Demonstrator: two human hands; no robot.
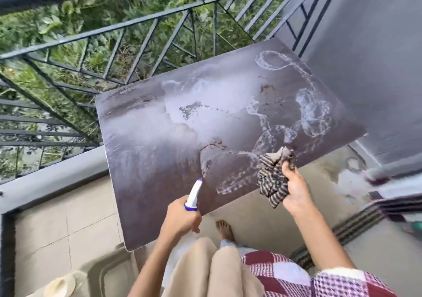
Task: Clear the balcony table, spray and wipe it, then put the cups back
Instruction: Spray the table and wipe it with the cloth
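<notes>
– Is the table [146, 150] clean yet?
– No. It's bare and wet with foam. The left hand [181, 216] squeezes the spray bottle [194, 196], pointing ahead. The right hand [294, 187] is bunched tight around the cloth [271, 178], just past it. Wiping comes next.
– Where are the cups?
– I can't see any. The bottle's bottom is hidden.

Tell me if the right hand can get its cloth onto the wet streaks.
Probably yes. The right hand holds the cloth right at the table edge, streaks just beyond, nothing between.
</notes>
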